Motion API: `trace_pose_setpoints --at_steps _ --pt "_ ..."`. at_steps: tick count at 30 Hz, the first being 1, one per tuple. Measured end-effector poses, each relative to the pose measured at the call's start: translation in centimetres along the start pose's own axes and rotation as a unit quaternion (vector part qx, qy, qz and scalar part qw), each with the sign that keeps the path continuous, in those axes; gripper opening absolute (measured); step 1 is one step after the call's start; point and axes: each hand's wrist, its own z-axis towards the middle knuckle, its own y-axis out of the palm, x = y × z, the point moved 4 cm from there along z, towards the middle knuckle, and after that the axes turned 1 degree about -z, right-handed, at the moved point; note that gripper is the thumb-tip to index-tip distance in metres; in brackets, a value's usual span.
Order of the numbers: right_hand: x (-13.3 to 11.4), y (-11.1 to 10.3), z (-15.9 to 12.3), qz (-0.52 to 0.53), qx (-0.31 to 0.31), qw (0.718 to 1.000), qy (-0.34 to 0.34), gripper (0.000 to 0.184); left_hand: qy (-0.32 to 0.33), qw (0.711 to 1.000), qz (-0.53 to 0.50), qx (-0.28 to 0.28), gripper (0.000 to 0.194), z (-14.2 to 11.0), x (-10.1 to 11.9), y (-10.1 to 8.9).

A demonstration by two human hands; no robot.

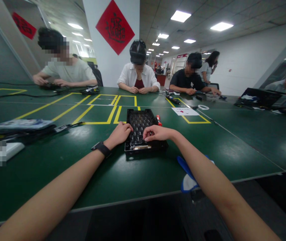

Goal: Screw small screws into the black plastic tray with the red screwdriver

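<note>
A shallow black plastic case lies on the green table in front of me, its inside filled with rows of small raised shapes. My left hand grips the case's left edge, thumb and fingertips at the rim. Over the near right part of the case, my right hand is curled with thumb and fingers pinched together. Whatever sits between those fingertips is too small to make out. A pale strip runs along the near end of the case. Just beyond my right hand, a red-handled screwdriver lies against the case's right side.
A blue-and-white glove lies under my right forearm near the table edge. Cables and a pale flat packet are at left. A paper sheet and a white tape ring lie at right. Several people sit across the table.
</note>
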Motion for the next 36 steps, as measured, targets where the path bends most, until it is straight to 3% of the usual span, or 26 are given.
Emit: trace_pose_setpoints --at_steps 12,36 --pt "-0.64 -0.35 -0.61 -0.065 -0.031 0.997 -0.038 0.026 -0.003 1.000 -0.006 0.000 0.032 -0.01 -0.03 0.03" --pt "-0.23 -0.33 -0.47 -0.046 -0.032 0.997 -0.056 0.021 0.000 1.000 -0.004 0.002 0.030 0.11 -0.21 0.16"
